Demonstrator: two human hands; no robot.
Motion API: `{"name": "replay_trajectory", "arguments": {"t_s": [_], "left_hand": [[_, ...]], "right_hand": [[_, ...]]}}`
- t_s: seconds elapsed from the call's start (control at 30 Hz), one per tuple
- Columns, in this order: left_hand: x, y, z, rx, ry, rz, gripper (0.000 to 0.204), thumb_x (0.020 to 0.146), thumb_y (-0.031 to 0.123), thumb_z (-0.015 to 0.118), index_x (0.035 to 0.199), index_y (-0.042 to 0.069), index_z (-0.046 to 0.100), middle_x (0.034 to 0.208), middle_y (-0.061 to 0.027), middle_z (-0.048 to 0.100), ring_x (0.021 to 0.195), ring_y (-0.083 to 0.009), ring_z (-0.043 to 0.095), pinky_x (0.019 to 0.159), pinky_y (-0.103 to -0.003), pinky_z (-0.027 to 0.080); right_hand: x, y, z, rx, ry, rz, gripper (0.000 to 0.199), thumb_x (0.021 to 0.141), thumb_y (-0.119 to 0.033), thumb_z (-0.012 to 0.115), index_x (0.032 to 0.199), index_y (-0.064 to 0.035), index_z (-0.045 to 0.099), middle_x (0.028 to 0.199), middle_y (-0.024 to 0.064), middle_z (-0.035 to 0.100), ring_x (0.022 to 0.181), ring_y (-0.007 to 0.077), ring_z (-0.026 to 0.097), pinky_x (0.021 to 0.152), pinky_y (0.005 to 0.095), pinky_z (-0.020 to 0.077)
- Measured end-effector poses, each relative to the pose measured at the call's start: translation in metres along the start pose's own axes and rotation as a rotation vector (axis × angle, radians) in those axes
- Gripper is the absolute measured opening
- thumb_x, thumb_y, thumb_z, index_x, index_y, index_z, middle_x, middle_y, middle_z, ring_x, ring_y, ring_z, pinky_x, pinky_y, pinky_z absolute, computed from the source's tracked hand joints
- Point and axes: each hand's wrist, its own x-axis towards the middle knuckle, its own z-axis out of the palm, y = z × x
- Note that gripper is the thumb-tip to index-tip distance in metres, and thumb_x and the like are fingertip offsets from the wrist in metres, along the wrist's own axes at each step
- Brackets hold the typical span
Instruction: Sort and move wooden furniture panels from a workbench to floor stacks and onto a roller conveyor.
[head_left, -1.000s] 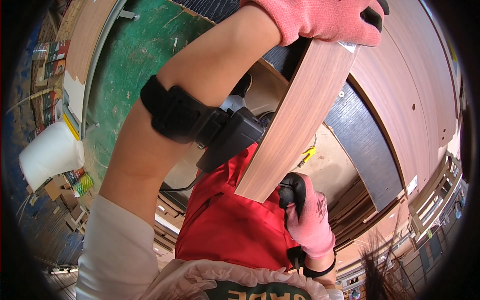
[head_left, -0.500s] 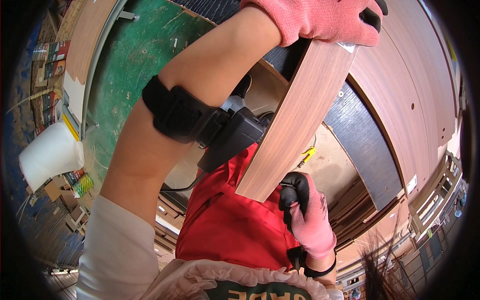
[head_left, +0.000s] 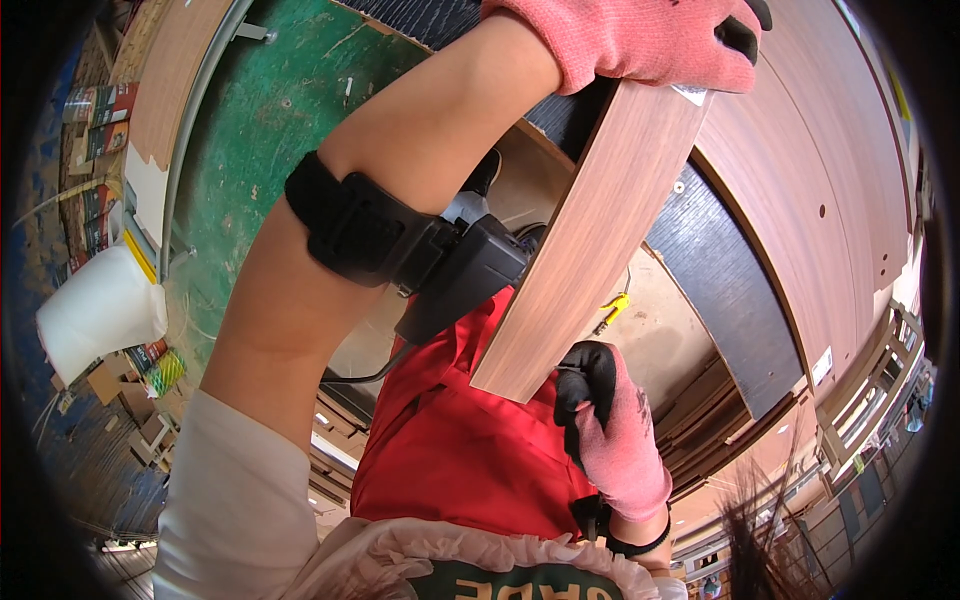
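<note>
A narrow wood-grain board [head_left: 590,245] slants from the upper right down toward my lap. At its far end, by a white label [head_left: 690,94], my left hand [head_left: 645,42] grips it in a pink and black glove; the black fingertips are partly out of sight. My right hand [head_left: 615,425], gloved alike, is closed in a fist beside the near end, its fingers against or very close to the board's right edge. Whatever those fingers hold is hidden.
A large wood-grain panel [head_left: 825,165] and a black panel [head_left: 725,285] lie to the right. Below the board is a yellow tool [head_left: 613,310]. A green surface [head_left: 265,165] and a white bucket [head_left: 105,310] are at the left. Dark strips [head_left: 695,425] are stacked at lower right.
My right fist has shifted very slightly left and up along the board's edge. The board and my left hand have stayed almost still.
</note>
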Motion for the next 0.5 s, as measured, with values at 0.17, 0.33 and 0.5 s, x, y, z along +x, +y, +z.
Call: {"name": "replay_trajectory", "arguments": {"t_s": [0.17, 0.33, 0.5], "left_hand": [[0.001, 0.0, 0.0, 0.029, 0.01, 0.029, 0.016, 0.072, 0.023, 0.061, 0.072, 0.007, 0.065, 0.106, -0.0098, 0.061, 0.121, -0.0331, 0.045, 0.107, -0.056, 0.023], [0.001, -0.003, 0.003, -0.025, -0.007, -0.009, 0.016, 0.072, 0.022, 0.061, 0.073, 0.007, 0.065, 0.105, -0.0096, 0.061, 0.119, -0.0334, 0.045, 0.107, -0.056, 0.024], [0.001, -0.003, 0.005, 0.003, 0.033, 0.018, 0.016, 0.071, 0.022, 0.061, 0.074, 0.006, 0.066, 0.105, -0.0095, 0.061, 0.116, -0.0334, 0.047, 0.105, -0.055, 0.026]], "right_hand": [[0.0, 0.007, 0.003, 0.081, 0.007, -0.041, 0.018, 0.09, 0.0, 0.039, 0.105, -0.0022, 0.05, 0.069, 0.0017, 0.05, 0.054, 0.0078, 0.043, 0.05, 0.023, 0.037], [0.0, 0.012, 0.004, 0.298, -0.038, 0.031, 0.018, 0.093, -0.002, 0.037, 0.106, -0.0041, 0.049, 0.071, -0.0027, 0.046, 0.053, 0.0029, 0.038, 0.046, 0.019, 0.0321], [0.0, 0.018, 0.005, 0.283, -0.036, -0.002, 0.022, 0.09, 0.001, 0.034, 0.105, -0.0033, 0.049, 0.073, -0.0017, 0.046, 0.056, 0.0043, 0.041, 0.048, 0.0196, 0.0348]]}}
